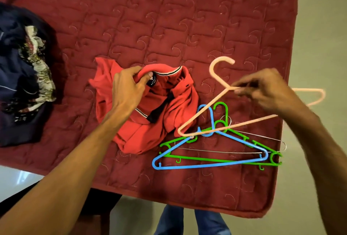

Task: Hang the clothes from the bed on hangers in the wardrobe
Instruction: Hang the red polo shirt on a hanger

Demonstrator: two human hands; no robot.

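Observation:
A crumpled red polo shirt lies on the dark red quilted bed. My left hand grips its collar, thumb tucked inside near the label. My right hand pinches a pale pink plastic hanger just below its hook and holds it tilted above the bed, its lower corner over the hanger pile. Under it lie a blue hanger, a green hanger and a thin metal wire hanger, overlapping one another.
A heap of dark navy and patterned clothes sits at the bed's left side. The bed's right edge and near corner border a grey-green floor. My jeans-clad legs stand at the bed's front edge.

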